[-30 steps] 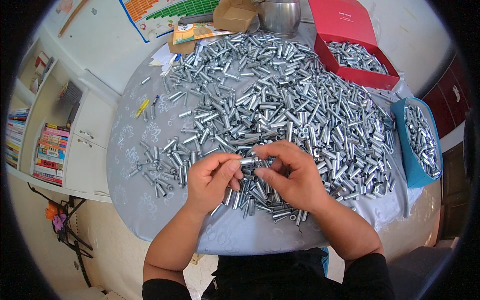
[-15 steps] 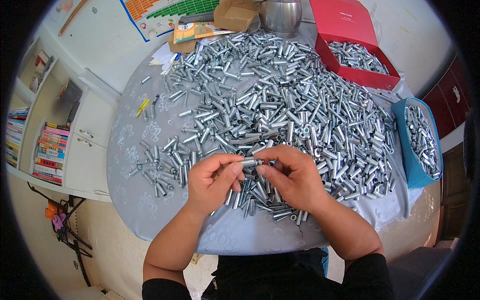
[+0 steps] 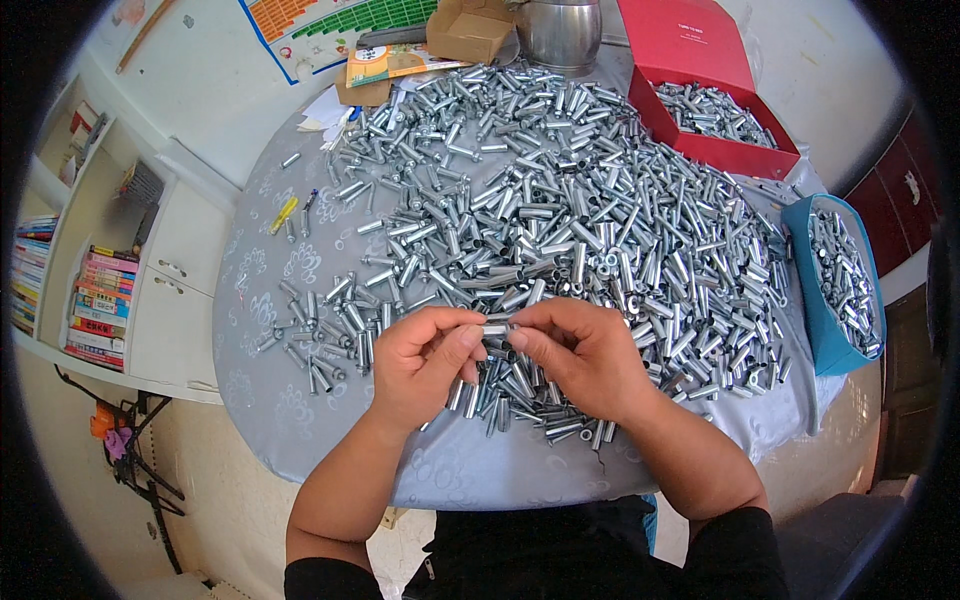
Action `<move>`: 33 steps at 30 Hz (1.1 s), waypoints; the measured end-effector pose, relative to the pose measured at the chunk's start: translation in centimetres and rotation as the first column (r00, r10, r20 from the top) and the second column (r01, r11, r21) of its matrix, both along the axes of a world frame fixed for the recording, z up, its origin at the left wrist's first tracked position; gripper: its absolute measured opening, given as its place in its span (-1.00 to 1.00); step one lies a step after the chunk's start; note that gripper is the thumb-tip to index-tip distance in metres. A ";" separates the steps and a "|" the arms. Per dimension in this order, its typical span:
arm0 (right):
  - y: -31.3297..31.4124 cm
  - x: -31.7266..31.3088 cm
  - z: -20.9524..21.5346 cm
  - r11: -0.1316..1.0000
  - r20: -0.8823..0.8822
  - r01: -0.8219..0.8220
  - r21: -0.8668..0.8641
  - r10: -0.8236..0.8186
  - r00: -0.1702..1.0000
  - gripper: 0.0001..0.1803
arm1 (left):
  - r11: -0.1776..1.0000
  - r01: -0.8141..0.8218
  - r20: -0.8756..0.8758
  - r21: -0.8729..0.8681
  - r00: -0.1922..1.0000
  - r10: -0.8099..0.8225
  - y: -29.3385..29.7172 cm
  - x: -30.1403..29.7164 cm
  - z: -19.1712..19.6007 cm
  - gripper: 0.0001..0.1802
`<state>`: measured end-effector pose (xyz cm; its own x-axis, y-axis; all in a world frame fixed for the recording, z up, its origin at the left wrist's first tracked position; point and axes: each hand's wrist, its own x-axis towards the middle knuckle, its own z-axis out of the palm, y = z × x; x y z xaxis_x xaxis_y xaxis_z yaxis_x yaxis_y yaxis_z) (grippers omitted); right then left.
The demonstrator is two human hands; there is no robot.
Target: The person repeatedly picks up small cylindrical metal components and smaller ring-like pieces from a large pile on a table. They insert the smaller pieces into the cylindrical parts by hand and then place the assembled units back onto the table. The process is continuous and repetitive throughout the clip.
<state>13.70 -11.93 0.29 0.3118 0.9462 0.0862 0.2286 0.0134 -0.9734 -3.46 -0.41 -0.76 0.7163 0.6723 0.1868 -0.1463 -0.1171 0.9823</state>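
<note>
Between my two hands, above the near part of a metal heap, lies a short silver sleeve anchor bolt (image 3: 495, 330), held roughly level. My left hand (image 3: 425, 362) is closed, pinching its left end between thumb and forefinger. The thumb and fingertips of my right hand (image 3: 582, 355) close on its right end and hide that end. Around and beyond both hands spreads a big heap of loose silver sleeves, bolts and nuts (image 3: 560, 215). A smaller scatter of the same parts (image 3: 330, 335) lies left of my left hand.
The round table wears a grey patterned cloth (image 3: 270, 420). At the back right stands an open red box (image 3: 700, 155) of metal parts; a blue bin (image 3: 815, 300) of them sits at the right edge. A steel pot (image 3: 560, 38), cardboard box (image 3: 470, 30) and yellow tool (image 3: 284, 215) are also there.
My right fingertips have shifted slightly left along the bolt, closer to my left fingers, and cover more of its right end. My left hand stays nearly still.
</note>
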 end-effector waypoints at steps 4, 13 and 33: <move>0.1 -0.5 0.5 0.998 -0.086 0.043 0.055 -0.038 0.996 -0.74 | 0.998 -0.010 0.010 -0.065 1.000 0.010 0.0 0.0 0.0 -0.81; 0.1 -0.5 0.1 0.996 -0.086 0.051 0.080 -0.044 0.995 -0.73 | 0.998 -0.025 0.000 -0.060 1.000 0.025 0.1 0.1 0.3 -0.79; 0.1 0.1 -0.7 0.998 0.008 -0.003 0.063 0.003 1.000 -0.69 | 0.998 -0.017 -0.005 -0.052 1.000 0.017 0.1 0.1 0.2 -0.80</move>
<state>13.77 -11.83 -0.43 0.3080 0.9399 0.1478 0.2358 0.0751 -0.9689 -3.36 -0.28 -0.60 0.7056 0.6931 0.1474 -0.1399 -0.0677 0.9879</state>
